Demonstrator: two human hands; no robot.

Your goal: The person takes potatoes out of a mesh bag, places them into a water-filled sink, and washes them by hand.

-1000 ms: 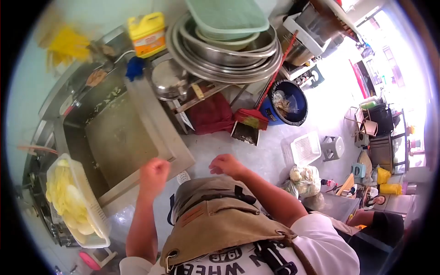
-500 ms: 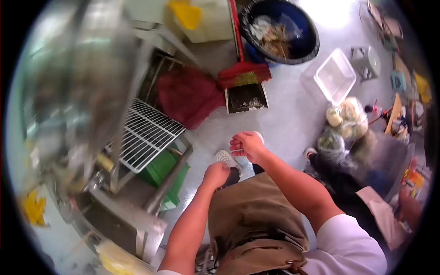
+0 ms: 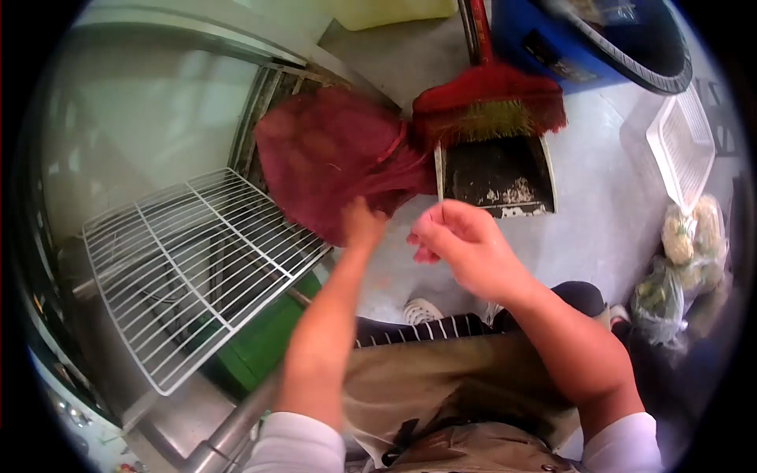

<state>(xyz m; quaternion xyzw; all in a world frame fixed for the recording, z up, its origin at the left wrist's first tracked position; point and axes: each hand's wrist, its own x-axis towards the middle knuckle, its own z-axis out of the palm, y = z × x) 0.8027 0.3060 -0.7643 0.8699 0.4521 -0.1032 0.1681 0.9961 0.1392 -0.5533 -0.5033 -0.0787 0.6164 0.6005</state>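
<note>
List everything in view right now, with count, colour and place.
Mesh sack: 1, dark red, upper left of centre
Wire rack: 1, white, left
Box: 1, green, below the rack
Metal tube: 1, grey, lower left
Broom: 1, red, above the dustpan
Dustpan: 1, black, pale edges, upper centre
Bin: 1, blue, black rim, upper right
Container: 1, pale yellow, top edge
Basket: 1, white, right
Bags: at least 2, clear, right
Shoes: at least 1, pale, below the hands
Apron: 1, brown, bottom
Left hand: 1, bare, at sack's lower edge, contact unclear
Right hand: 1, bare, centre
</note>
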